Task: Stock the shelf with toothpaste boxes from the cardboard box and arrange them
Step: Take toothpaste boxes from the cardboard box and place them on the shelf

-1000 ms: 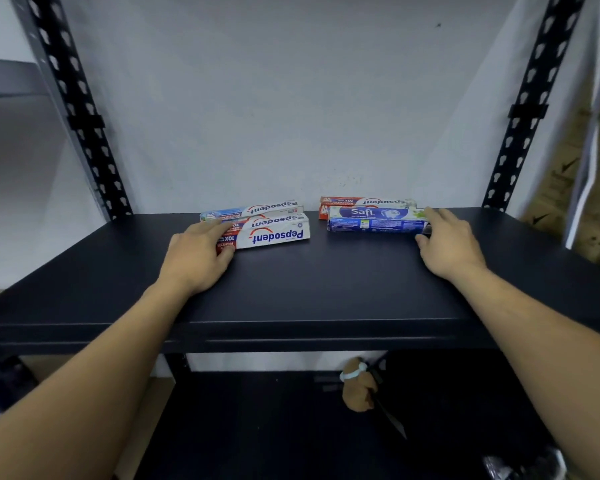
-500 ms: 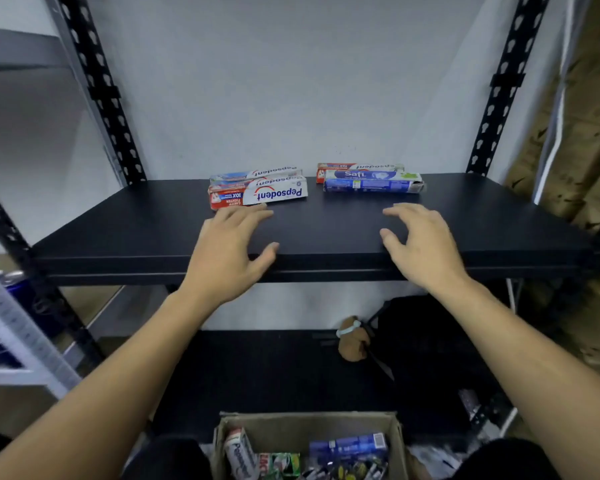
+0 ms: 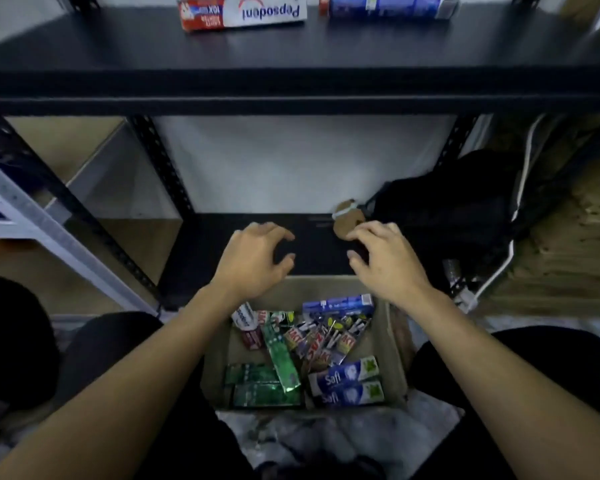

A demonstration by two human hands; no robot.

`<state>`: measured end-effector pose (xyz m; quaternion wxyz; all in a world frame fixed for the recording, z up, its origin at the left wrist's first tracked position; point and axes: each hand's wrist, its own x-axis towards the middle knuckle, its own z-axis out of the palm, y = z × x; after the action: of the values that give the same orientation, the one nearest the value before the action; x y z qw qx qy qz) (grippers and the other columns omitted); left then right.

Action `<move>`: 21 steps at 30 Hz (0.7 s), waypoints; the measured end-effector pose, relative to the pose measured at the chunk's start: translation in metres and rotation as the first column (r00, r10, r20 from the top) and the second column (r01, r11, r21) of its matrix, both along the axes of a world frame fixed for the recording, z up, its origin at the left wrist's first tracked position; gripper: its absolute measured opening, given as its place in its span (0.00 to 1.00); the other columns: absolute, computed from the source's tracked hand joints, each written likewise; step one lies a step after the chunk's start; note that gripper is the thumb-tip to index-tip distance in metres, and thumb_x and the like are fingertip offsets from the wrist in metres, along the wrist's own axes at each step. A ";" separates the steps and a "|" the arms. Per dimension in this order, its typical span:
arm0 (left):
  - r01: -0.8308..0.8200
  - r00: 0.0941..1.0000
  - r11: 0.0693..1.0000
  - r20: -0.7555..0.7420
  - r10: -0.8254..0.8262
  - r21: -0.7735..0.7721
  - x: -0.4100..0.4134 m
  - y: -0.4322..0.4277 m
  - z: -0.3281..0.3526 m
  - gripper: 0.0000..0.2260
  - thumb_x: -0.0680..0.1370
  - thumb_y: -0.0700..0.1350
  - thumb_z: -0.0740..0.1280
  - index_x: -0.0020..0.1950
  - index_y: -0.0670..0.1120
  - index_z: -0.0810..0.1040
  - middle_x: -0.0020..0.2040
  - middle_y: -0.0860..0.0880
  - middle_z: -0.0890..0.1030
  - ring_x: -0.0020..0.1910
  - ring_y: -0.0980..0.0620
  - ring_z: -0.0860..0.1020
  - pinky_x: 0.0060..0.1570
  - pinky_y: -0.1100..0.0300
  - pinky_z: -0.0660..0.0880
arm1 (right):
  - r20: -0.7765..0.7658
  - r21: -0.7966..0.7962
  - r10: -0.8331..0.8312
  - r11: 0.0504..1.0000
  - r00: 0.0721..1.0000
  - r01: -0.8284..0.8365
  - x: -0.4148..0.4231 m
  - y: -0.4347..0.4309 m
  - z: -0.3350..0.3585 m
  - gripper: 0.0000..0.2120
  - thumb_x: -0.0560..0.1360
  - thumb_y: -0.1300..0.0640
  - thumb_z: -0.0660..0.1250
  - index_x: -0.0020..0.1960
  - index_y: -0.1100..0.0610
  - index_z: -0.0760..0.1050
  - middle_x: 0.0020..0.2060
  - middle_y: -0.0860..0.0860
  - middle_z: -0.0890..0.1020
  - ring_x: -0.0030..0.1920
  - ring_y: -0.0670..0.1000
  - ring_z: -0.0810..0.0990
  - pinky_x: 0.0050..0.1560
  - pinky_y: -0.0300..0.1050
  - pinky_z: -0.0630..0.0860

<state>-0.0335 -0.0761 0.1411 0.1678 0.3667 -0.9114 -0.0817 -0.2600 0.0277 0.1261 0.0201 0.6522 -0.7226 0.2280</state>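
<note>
Many toothpaste boxes (image 3: 312, 344) lay jumbled in the cardboard box (image 3: 397, 355) near the person: green ones left, blue Safi ones right, a red-and-white one at the far left. Both hands hovered empty over its far edge, left hand (image 3: 253, 261) and right hand (image 3: 385, 259) with fingers spread and curled. Restocking seemed underway; next comes reaching down to grasp boxes. Two groups already sat on the far shelf (image 3: 291, 60).

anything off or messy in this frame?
Pepsodent box on the top shelf lies with its print upside down. In the cardboard box, one green toothpaste box slants across the others.
</note>
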 end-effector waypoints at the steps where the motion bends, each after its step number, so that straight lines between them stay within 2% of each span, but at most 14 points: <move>1: -0.016 0.999 0.998 0.041 0.013 0.063 0.003 0.005 -0.020 0.19 0.75 0.55 0.65 0.62 0.50 0.79 0.58 0.50 0.81 0.57 0.46 0.78 0.56 0.47 0.75 | 0.007 0.100 0.007 0.995 1.000 -0.007 0.001 0.005 -0.019 0.16 0.76 0.52 0.65 0.62 0.53 0.77 0.59 0.49 0.77 0.57 0.55 0.73 0.60 0.53 0.73; 4: -0.096 0.986 0.961 0.156 0.056 0.261 0.009 0.018 -0.079 0.18 0.75 0.54 0.67 0.63 0.50 0.79 0.57 0.48 0.82 0.57 0.43 0.78 0.56 0.50 0.75 | 0.012 0.332 0.020 0.943 1.000 -0.023 0.003 0.018 -0.073 0.18 0.78 0.48 0.63 0.65 0.53 0.76 0.60 0.51 0.77 0.60 0.57 0.73 0.61 0.52 0.72; 7: -0.157 0.976 0.894 0.205 0.076 0.419 0.018 0.030 -0.136 0.22 0.74 0.62 0.60 0.60 0.51 0.80 0.53 0.48 0.84 0.55 0.45 0.80 0.52 0.51 0.77 | 0.027 0.495 0.045 0.867 0.999 -0.053 0.007 0.025 -0.116 0.21 0.78 0.41 0.61 0.63 0.52 0.77 0.57 0.53 0.79 0.59 0.58 0.76 0.59 0.52 0.74; 10: -0.232 0.959 0.810 0.266 0.098 0.539 0.030 0.039 -0.187 0.18 0.76 0.60 0.66 0.61 0.52 0.79 0.58 0.48 0.82 0.53 0.48 0.80 0.52 0.53 0.77 | 0.039 0.632 0.071 0.771 0.997 -0.080 0.008 0.031 -0.154 0.22 0.78 0.40 0.61 0.66 0.52 0.74 0.58 0.54 0.78 0.58 0.57 0.76 0.57 0.52 0.75; 13: -0.368 0.911 0.710 0.385 0.147 0.600 0.038 0.042 -0.228 0.25 0.75 0.61 0.68 0.68 0.50 0.75 0.63 0.44 0.80 0.57 0.43 0.80 0.54 0.51 0.78 | 0.067 0.719 0.054 0.690 0.996 -0.086 0.006 0.038 -0.191 0.19 0.77 0.42 0.63 0.64 0.50 0.75 0.59 0.53 0.79 0.58 0.57 0.78 0.55 0.50 0.76; 15: -0.413 0.886 0.675 0.441 0.142 0.612 0.038 0.046 -0.247 0.30 0.74 0.62 0.70 0.71 0.49 0.70 0.67 0.44 0.76 0.60 0.42 0.79 0.55 0.50 0.78 | 0.097 0.770 0.026 0.632 0.995 -0.092 0.005 0.043 -0.213 0.20 0.75 0.43 0.65 0.64 0.48 0.75 0.61 0.52 0.79 0.59 0.56 0.78 0.56 0.49 0.76; 18: -0.426 0.885 0.659 0.436 0.163 0.619 0.028 0.052 -0.269 0.34 0.73 0.60 0.72 0.74 0.48 0.66 0.71 0.43 0.70 0.62 0.39 0.76 0.57 0.50 0.76 | 0.119 0.820 -0.029 0.567 0.992 -0.081 0.001 0.050 -0.244 0.25 0.75 0.44 0.68 0.70 0.50 0.72 0.66 0.51 0.76 0.64 0.54 0.75 0.64 0.45 0.71; 21: -0.494 0.863 0.594 0.445 0.240 0.636 0.015 0.056 -0.284 0.39 0.75 0.57 0.72 0.79 0.46 0.58 0.72 0.41 0.69 0.62 0.37 0.76 0.54 0.49 0.76 | 0.126 0.841 -0.038 0.534 0.991 -0.087 -0.002 0.049 -0.271 0.28 0.75 0.46 0.68 0.72 0.53 0.70 0.70 0.53 0.72 0.68 0.53 0.70 0.70 0.43 0.64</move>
<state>-0.0183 -0.0198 -0.1433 -0.1264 0.5924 -0.7181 -0.3427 -0.2620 0.0767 -0.1445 -0.3471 0.5747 -0.7333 -0.1073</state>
